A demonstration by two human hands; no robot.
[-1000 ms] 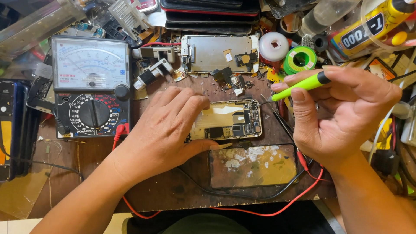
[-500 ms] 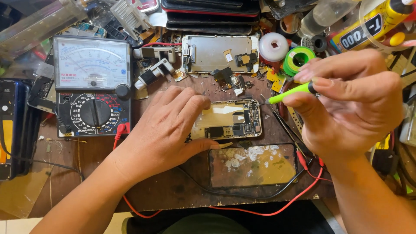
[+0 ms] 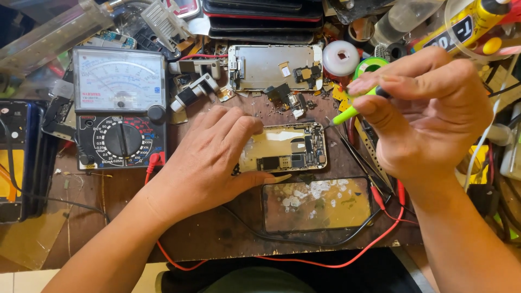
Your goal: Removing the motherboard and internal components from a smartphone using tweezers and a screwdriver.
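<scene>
The left hand (image 3: 209, 163) lies flat, fingers spread and open, pressed down on the left end of an opened phone body (image 3: 290, 147) that rests near the middle of the bench (image 3: 217, 233). The thumb runs along the near edge of the phone body; the circuit boards and gold-coloured shielding inside show to the right of the fingers.

The right hand (image 3: 429, 116) hovers above the right part of the bench, its fingers closed around a slim green screwdriver (image 3: 355, 108). The tool slants down and to the left, and its tip is just beside the far right corner of the phone body; whether it touches cannot be told.

Just nearer the front edge lies a dark glass panel (image 3: 317, 203) with white flecks on it, close to the phone body but apart from it. A red lead (image 3: 347, 260) and a black lead (image 3: 304, 239) curve around that panel along the front edge.

Toward the back edge, beyond the phone body, a second phone frame (image 3: 274, 66) lies face down with small parts beside it. An analogue multimeter (image 3: 119, 108) with a round dial stands at the left side of the bench. A white tape roll (image 3: 340, 58) and a green tape roll (image 3: 366, 66) sit at the back, partly behind the right hand. A yellow glue tube (image 3: 467, 24) lies in the back right corner.
</scene>
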